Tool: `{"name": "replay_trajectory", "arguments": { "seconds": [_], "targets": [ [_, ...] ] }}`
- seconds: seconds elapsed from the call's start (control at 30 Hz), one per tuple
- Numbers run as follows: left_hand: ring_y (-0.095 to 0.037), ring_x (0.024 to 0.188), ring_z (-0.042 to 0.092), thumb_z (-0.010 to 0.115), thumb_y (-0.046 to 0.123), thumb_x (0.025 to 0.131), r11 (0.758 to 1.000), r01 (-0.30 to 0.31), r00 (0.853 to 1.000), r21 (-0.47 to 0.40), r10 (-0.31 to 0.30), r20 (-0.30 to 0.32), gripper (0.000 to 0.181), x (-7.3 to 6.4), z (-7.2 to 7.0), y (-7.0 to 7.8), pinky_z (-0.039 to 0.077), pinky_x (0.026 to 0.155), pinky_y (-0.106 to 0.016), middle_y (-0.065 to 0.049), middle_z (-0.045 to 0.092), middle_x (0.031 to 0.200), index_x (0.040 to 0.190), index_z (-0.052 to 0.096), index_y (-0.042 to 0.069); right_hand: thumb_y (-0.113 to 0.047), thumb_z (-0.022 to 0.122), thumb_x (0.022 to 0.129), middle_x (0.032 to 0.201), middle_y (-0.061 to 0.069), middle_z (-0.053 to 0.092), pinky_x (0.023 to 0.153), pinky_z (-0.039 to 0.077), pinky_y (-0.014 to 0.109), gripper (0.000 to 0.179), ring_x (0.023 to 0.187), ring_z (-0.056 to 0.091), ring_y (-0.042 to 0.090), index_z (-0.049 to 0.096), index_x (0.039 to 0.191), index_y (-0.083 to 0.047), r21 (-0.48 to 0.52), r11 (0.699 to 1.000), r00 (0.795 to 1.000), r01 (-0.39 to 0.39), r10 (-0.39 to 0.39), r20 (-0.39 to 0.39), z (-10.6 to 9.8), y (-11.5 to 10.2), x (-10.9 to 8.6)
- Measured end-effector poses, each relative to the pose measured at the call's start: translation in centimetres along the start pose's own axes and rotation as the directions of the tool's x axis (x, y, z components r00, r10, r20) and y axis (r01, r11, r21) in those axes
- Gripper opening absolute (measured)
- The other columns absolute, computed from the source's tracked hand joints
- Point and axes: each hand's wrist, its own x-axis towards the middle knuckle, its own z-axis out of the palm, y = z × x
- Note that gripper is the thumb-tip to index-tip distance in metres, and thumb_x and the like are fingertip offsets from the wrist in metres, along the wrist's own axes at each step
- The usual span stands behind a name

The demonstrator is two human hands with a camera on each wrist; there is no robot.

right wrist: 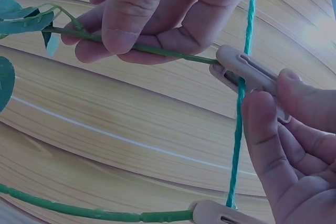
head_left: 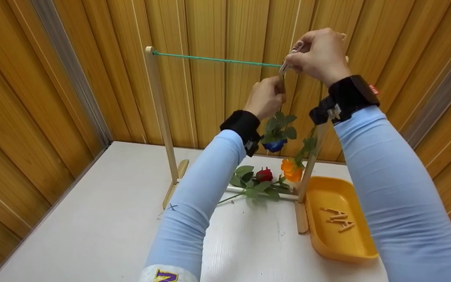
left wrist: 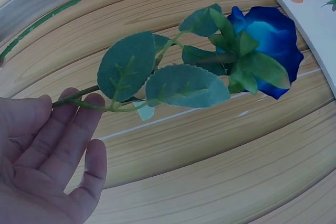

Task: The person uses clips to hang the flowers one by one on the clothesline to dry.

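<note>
A blue rose (left wrist: 268, 45) hangs head down, its stem pinched between the thumb and fingers of my left hand (head_left: 266, 98). My right hand (head_left: 321, 55) pinches a pale clothespin (right wrist: 249, 74) at the green rope (head_left: 217, 60). In the right wrist view the clothespin straddles the rope, and the stem's end reaches its jaws. An orange rose (head_left: 292, 169) hangs upside down near the right post; a second clothespin (right wrist: 223, 213) stands at the end of a green stem beside the rope.
A red rose (head_left: 264, 174) with leaves lies on the white table (head_left: 92, 219) by the rack's base bar. At right, a yellow basin (head_left: 315, 239) contains several wooden clothespins (head_left: 341, 224). The rack's left post (head_left: 161, 113) stands before a wood-panelled wall (head_left: 210, 31).
</note>
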Motion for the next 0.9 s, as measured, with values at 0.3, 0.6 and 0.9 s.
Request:
{"name": "replay_trajectory", "arguments": {
  "seconds": [0.3,0.6,0.9],
  "targets": [
    [-0.017,0.084,0.063,0.055,0.006,0.104,0.999,-0.010,1.000,0.039,0.010,-0.010,0.016,0.21,0.08,0.07,0.051,0.073,-0.025,-0.010,0.071,0.106,0.114,0.067,0.001,-0.016,0.070,0.098,0.093,0.002,0.069,0.063,0.051,0.013,0.027,0.065,0.060,-0.003,0.070,0.115,0.004,0.002,0.999,0.996,-0.035,0.035,0.076,-0.18,-0.17,0.03],
    [-0.016,0.085,0.059,0.054,0.008,0.105,1.000,0.009,1.000,0.002,-0.009,0.020,0.016,-0.09,0.13,-0.34,0.050,0.075,-0.025,-0.007,0.066,0.103,0.116,0.065,0.004,-0.017,0.068,0.097,0.093,0.000,0.065,0.061,0.054,0.014,0.026,0.063,0.064,0.000,0.066,0.115,0.003,0.043,0.997,0.988,-0.058,0.051,0.144,-0.27,-0.12,-0.09],
    [-0.018,0.086,0.061,0.054,0.010,0.107,0.999,0.043,0.997,-0.022,-0.041,0.065,0.019,-0.31,0.15,-0.57,0.053,0.076,-0.027,-0.009,0.065,0.104,0.120,0.062,0.002,-0.019,0.063,0.099,0.103,0.010,0.067,0.058,0.054,0.014,0.029,0.057,0.063,-0.002,0.067,0.116,0.004,-0.003,0.999,0.980,-0.049,0.049,0.193,-0.06,-0.23,-0.08]
  ]
}}
